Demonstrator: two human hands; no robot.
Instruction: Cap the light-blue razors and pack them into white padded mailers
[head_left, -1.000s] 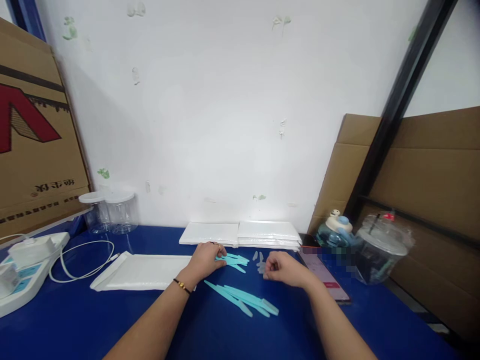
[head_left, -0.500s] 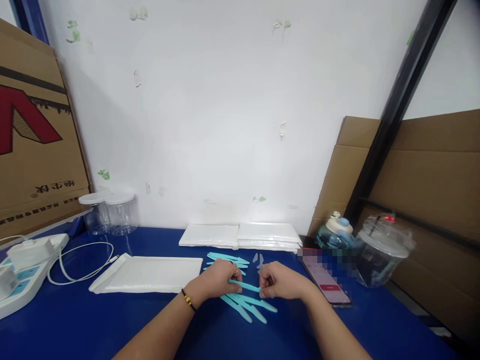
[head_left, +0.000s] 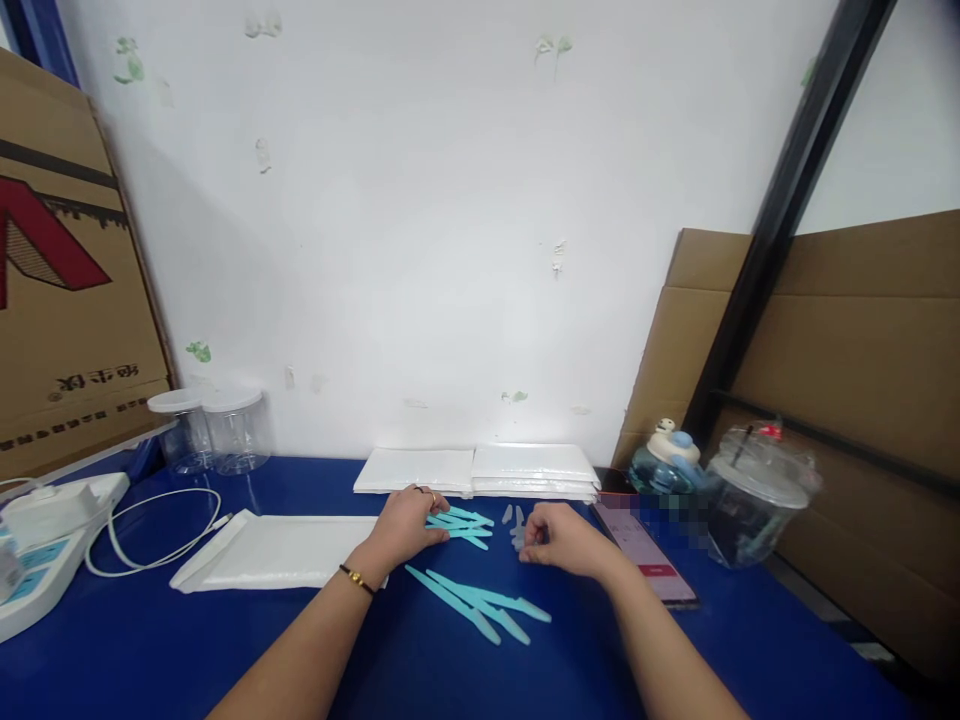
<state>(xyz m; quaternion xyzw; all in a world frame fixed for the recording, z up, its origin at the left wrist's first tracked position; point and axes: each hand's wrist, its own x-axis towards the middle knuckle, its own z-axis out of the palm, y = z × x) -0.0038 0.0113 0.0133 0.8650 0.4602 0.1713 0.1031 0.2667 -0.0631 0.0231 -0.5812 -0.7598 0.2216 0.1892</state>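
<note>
My left hand (head_left: 409, 522) reaches over the left ends of a loose pile of turquoise eyebrow razors (head_left: 469, 525), its thumb and forefinger closed around a razor there. Which razor it grips is partly hidden by the fingers. My right hand (head_left: 551, 535) is held with its fingertips pinched together beside several small translucent caps (head_left: 517, 528); anything between the fingertips is too small to make out. Nearer to me, three turquoise eyebrow razors (head_left: 480, 608) lie fanned out on the blue table (head_left: 420, 680), their paler tips towards the right.
A white padded mailer (head_left: 277, 550) lies left; stacked white packets (head_left: 536, 470) sit against the wall. Clear lidded jars (head_left: 238, 430), a white cable (head_left: 161, 495) and a power strip (head_left: 67, 560) stand left. Right are a phone (head_left: 649, 555), a teal bottle (head_left: 664, 460) and a bagged cup (head_left: 757, 500).
My left hand has moved away and left, from the razor between both hands to the back pile. My right hand has let go of that razor and shifted slightly towards the caps.
</note>
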